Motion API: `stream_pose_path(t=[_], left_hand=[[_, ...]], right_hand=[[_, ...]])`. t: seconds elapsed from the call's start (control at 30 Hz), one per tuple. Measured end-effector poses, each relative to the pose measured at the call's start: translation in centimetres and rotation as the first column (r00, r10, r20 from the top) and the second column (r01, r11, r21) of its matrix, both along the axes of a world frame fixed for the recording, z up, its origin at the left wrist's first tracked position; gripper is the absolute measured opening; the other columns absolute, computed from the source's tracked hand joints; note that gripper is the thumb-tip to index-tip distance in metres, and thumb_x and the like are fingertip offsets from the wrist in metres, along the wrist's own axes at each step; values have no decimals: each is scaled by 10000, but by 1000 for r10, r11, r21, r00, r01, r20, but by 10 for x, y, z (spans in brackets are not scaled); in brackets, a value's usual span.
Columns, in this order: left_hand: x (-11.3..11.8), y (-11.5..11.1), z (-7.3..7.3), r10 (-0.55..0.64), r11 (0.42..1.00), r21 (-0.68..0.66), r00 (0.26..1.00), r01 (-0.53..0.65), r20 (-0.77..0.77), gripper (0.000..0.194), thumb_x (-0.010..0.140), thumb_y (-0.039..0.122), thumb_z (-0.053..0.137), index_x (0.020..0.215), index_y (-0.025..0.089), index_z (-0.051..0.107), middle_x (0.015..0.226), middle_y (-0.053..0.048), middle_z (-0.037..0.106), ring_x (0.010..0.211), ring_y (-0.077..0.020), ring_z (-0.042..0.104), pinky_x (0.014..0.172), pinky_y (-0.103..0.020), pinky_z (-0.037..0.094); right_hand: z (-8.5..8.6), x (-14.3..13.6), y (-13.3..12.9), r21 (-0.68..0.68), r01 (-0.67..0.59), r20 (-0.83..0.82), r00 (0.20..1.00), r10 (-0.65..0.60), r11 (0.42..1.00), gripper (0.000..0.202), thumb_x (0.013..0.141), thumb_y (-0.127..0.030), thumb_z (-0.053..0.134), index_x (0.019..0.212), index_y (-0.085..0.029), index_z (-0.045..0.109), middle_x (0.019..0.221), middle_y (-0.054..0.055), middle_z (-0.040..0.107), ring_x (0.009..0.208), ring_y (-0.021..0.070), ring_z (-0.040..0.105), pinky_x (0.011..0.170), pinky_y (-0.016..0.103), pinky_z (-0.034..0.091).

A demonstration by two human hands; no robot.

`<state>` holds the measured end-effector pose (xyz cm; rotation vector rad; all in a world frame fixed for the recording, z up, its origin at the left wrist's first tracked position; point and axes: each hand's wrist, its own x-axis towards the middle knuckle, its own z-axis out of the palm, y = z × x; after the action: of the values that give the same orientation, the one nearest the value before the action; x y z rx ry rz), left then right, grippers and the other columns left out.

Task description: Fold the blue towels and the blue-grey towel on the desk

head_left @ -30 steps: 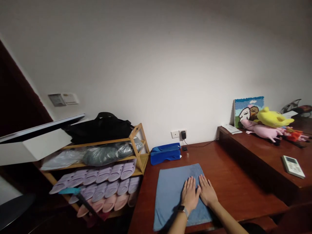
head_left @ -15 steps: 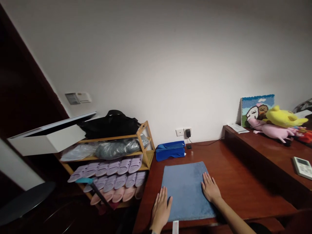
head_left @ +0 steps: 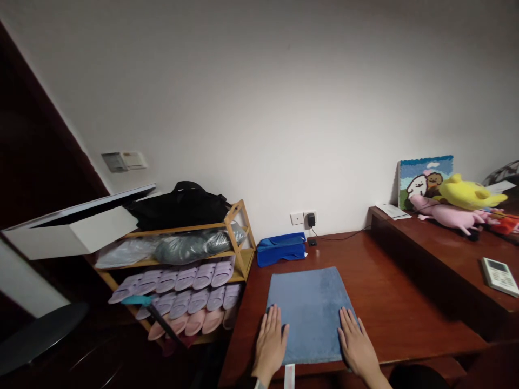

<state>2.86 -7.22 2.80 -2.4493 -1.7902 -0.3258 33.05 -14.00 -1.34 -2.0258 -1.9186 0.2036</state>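
A blue-grey plush cloth (head_left: 310, 310) lies flat and unfolded on the reddish-brown wooden desk (head_left: 389, 292), its near edge close to the desk's front. My left hand (head_left: 271, 340) rests palm down over the cloth's left edge, with its fingers stretched out. On the opposite side, my right hand (head_left: 357, 341) lies flat across the near right edge, fingers extended and slightly apart. Neither hand grasps anything. A white strip (head_left: 289, 375) hangs at the cloth's front edge, between the hands.
Folded blue cloths (head_left: 281, 253) sit at the desk's back left, near a black plug (head_left: 311, 219). To the left stands a wooden rack (head_left: 243, 237) of slippers. The raised ledge at right holds plush toys (head_left: 466, 194) and a calculator-like device (head_left: 500, 276).
My right hand has slid down the cloth's right edge toward me. My left hand stays at the left edge, slightly higher in view. The view has shifted a little.
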Motion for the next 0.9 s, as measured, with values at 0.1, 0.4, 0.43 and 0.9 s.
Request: stream_pose_path(t=[0.1, 0.4, 0.43, 0.9], left_hand=[[52, -16, 3, -200, 979, 56, 979, 198, 33, 606, 1099, 414, 303, 1671, 228, 235, 1713, -42, 312, 1579, -238, 326, 1289, -476, 356], [122, -45, -25, -389, 920, 83, 919, 383, 61, 594, 1093, 424, 337, 1663, 269, 271, 1691, -9, 373, 1540, -234, 411, 1260, -443, 414], [105, -44, -30, -365, 929, 91, 929, 359, 54, 601, 1087, 417, 351, 1664, 275, 263, 1692, -7, 369, 1538, -238, 415, 1253, -447, 423], [-31, -49, -67, 130, 988, 77, 988, -137, 88, 621, 1032, 370, 329, 1644, 266, 347, 1647, -12, 450, 1538, -263, 407, 1259, -484, 404]], right_hand=[[3, 0, 2, -15, 2, 20, 1000, -1, 1000, 658, 1064, -450, 247, 1623, -127, 370, 1697, 69, 285, 1594, 265, 264, 1306, 511, 238], [-11, 1, 5, 49, -15, 23, 1000, 14, 999, 619, 1059, -421, 264, 1600, -182, 445, 1692, 63, 314, 1590, 281, 274, 1301, 518, 244], [-10, 0, 5, 42, 2, 19, 1000, -3, 999, 631, 1060, -428, 250, 1609, -171, 426, 1693, 64, 313, 1591, 277, 272, 1303, 511, 239], [-13, 2, -3, 38, 47, 31, 998, -48, 998, 658, 1048, -428, 241, 1609, -134, 419, 1686, 69, 332, 1583, 274, 295, 1301, 518, 253]])
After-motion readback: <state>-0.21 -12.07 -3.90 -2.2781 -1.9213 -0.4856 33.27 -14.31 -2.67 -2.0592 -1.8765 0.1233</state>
